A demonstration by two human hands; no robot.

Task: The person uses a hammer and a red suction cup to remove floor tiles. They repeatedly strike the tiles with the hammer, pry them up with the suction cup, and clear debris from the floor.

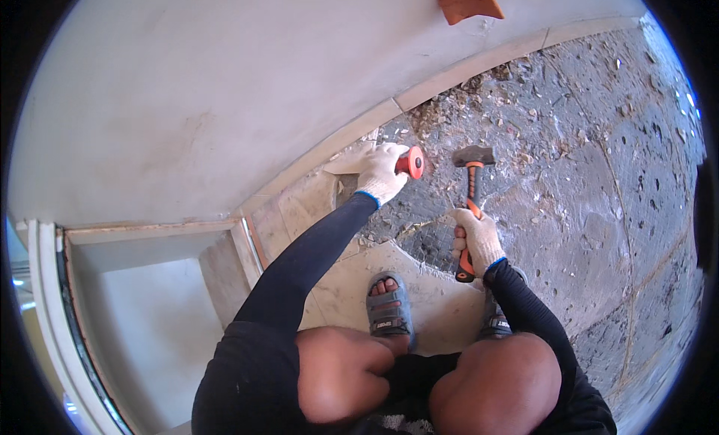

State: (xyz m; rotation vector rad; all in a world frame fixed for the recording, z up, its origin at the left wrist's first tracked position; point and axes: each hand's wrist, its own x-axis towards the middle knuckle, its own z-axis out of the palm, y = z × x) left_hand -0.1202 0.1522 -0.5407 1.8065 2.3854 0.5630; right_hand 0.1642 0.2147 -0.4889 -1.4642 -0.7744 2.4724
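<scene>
My left hand (383,171), in a white knit glove, grips a chisel (415,163) by its red guarded handle. The round guard with a dark metal centre faces up; its blade is hidden below the hand. That hand is close to the edge of the remaining floor tiles (309,202), near the wall base. In my right hand (477,238), also gloved, is a club hammer (473,156) with an orange and black handle. Its dark steel head is to the right of the chisel, apart from it, above the broken floor.
Loose tile chips and rubble (505,120) cover the rough stripped floor (584,210). Tiled skirting (444,87) runs along the white wall (196,98). An orange object (469,5) sits against the wall at the top. My sandalled foot (388,306) rests on tile; a door or window recess (163,311) is at left.
</scene>
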